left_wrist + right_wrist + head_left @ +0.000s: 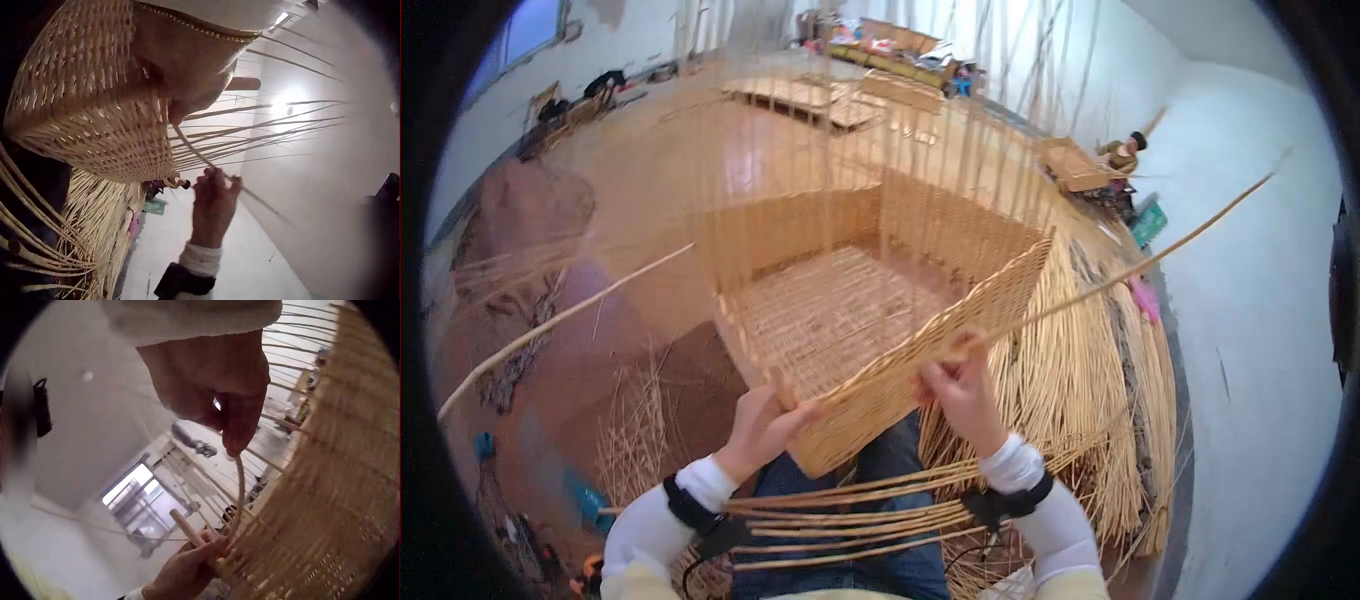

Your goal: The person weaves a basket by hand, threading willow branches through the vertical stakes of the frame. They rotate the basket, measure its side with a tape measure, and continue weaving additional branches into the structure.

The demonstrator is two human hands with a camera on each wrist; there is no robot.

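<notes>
A rectangular wicker basket (pixel 920 350) tilts over the person's lap, its upright stakes (pixel 830 150) rising from the walls. At the near rim, the left hand (pixel 765 430) grips the woven wall, thumb along the weave. Beside that hand a short thick stick end (pixel 178 519) juts up. To the right, the right hand (pixel 965 390) pinches a long pale rod (pixel 1140 265) between thumb and fingers. In the right wrist view the rod (pixel 240 487) bends from those fingertips down to the rim near the left hand (pixel 187 565).
Several loose rods (pixel 860 520) lie across the lap. A big bundle of rods (pixel 1060 390) spreads on the floor at right, beside the white wall (pixel 1260 330). Another rod (pixel 550 325) slants at left. Farther back are woven panels (pixel 800 95) and a seated person (pixel 1125 155).
</notes>
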